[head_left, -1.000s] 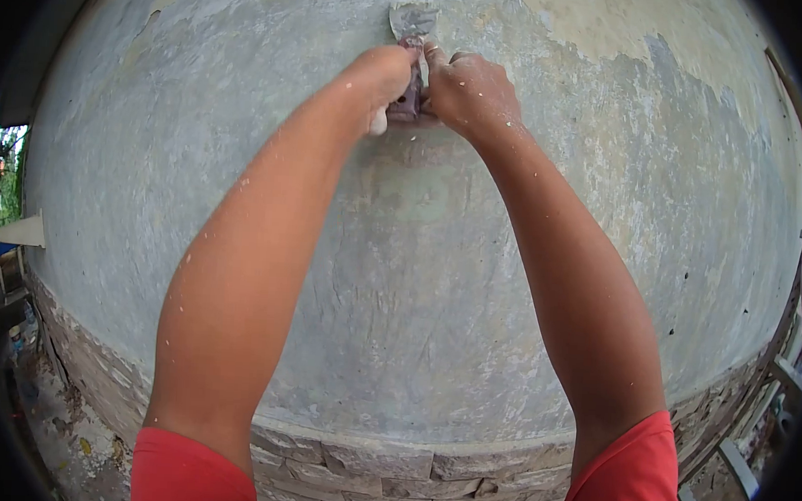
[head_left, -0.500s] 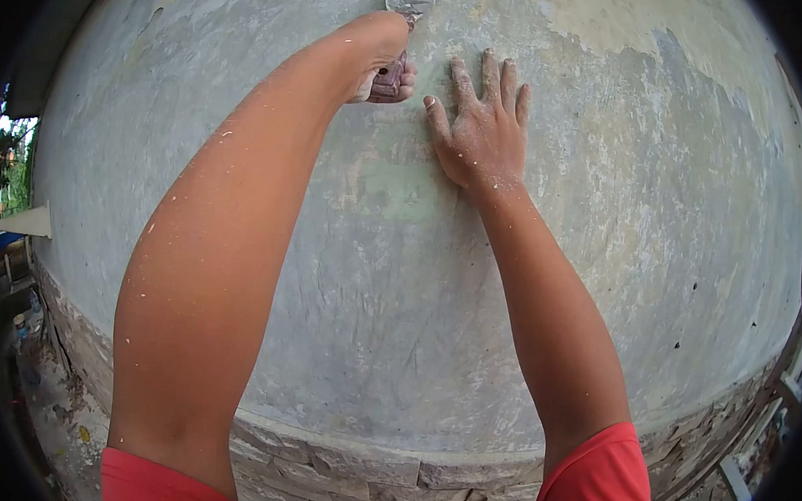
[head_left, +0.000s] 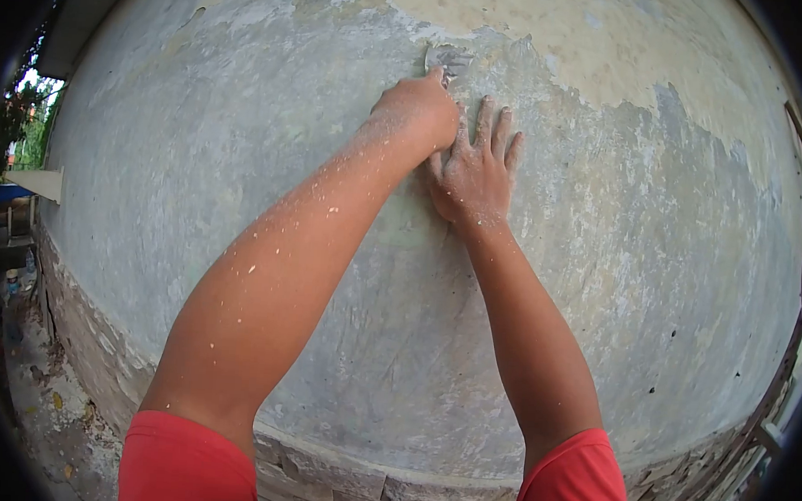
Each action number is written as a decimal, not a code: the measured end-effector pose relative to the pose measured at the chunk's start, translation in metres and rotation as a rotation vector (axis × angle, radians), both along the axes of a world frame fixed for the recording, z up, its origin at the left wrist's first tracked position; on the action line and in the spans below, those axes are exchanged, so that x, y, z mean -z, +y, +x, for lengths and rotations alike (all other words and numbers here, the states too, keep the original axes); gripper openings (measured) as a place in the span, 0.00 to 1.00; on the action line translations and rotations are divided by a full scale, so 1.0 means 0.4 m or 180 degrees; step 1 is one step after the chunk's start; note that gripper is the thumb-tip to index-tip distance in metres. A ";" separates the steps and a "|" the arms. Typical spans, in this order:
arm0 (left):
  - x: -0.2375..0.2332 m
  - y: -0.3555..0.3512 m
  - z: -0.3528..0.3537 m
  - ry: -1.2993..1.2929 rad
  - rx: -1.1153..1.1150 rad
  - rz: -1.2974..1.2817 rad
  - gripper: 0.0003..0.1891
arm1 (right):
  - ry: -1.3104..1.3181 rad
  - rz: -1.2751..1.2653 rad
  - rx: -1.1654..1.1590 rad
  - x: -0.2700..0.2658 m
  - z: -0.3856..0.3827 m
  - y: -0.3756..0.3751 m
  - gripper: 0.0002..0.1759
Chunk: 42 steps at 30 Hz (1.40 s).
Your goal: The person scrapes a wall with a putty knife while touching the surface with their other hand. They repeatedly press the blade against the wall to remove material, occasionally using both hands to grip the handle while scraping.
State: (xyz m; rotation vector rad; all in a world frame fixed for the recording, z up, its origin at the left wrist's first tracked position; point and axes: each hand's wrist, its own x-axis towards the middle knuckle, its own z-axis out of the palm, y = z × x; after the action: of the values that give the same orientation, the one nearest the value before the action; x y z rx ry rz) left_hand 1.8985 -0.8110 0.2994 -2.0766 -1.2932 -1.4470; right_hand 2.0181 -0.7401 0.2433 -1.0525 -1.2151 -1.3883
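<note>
L hand [head_left: 419, 113] has moved twd R hand [head_left: 479, 175], now just beside it. L grips scraper [head_left: 451, 62] vs. wall [head_left: 583, 233], approx. 12 o'clock; R spread wide, flat on wall, approx. 1 o'clock.

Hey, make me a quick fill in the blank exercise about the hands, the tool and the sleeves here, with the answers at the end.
1. The empty hand, spread against the wall, is the person's ____ one.
2. The part of the scraper showing above the other hand is its flat grey ____.
3. The colour of both sleeves is ____.

Missing words: right; blade; red.
</note>
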 end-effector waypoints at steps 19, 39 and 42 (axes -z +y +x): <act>0.007 -0.011 0.034 0.0248 -0.0255 0.0103 0.31 | -0.0089 -0.0351 -0.0174 0.203 0.046 -0.055 0.38; -0.078 -0.008 0.208 0.0506 -0.0109 0.0118 0.17 | 0.0906 -0.0940 -0.1989 0.778 0.158 -0.352 0.21; -0.104 -0.078 0.256 0.0139 0.0331 -0.0207 0.12 | 0.1285 -0.1031 -0.2191 0.802 0.159 -0.373 0.20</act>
State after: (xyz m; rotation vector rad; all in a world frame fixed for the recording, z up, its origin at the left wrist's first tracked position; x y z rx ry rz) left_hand 2.0009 -0.8421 0.3411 -2.2354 -1.2483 -1.4107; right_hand 2.0818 -0.8891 -0.0774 -0.9374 -1.3396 -0.4364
